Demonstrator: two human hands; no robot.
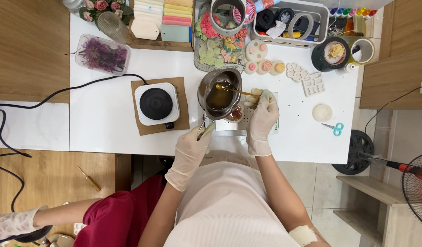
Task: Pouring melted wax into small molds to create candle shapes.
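My left hand, gloved, is wrapped around the handle of the small steel melting pitcher, which sits tilted near the front edge of the white tabletop. My right hand, also gloved, pinches a thin golden stirring stick whose tip dips into the pitcher. Inside I see a dark amber liquid, probably melted wax, well below the rim.

The risk I judge first is a spill: the pitcher leans toward a small clear glass cup just beside it, already holding some reddish-amber liquid, and a steeper tilt could overshoot the narrow mouth onto the pale mat beneath. The stick could also flick drops onto my gloves.

Left of the pitcher, the white single-burner hotplate stands on brown cardboard with its black cord trailing off the left edge; snagging it would drag the plate.

At the back left corner, a clear plastic box holds dried purple flowers.
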